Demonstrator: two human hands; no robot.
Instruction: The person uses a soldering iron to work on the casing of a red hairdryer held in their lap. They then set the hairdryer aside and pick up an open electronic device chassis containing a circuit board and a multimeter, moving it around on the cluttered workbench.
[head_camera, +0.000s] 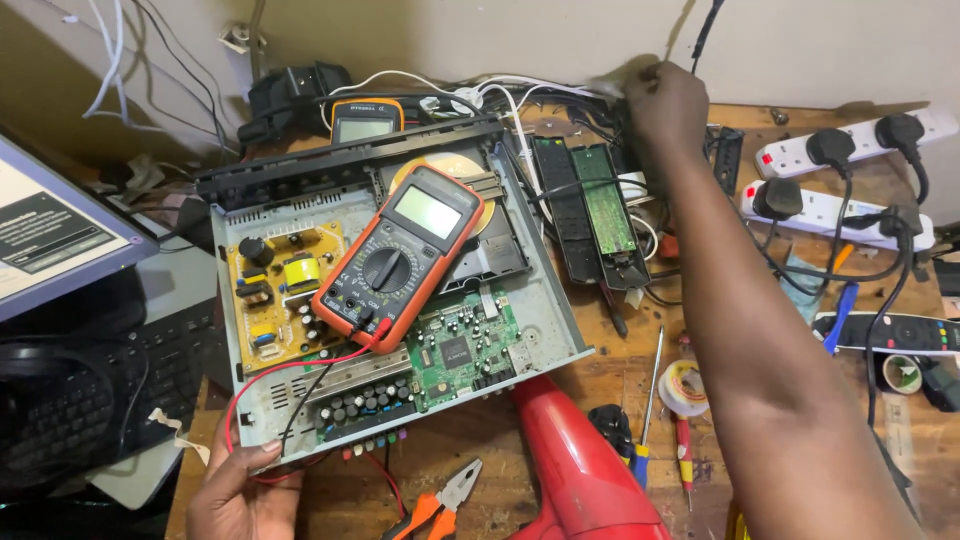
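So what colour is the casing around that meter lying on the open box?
Orange around a dark grey face, on the multimeter; head view.

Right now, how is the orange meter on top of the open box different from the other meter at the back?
The orange meter lies slanted on the open box, in full view; the back meter sits by the wall, half hidden behind the box's edge. The orange meter has red and black leads plugged in; no leads show on the back meter. Both have orange cases and grey screens. Neither hand touches them.
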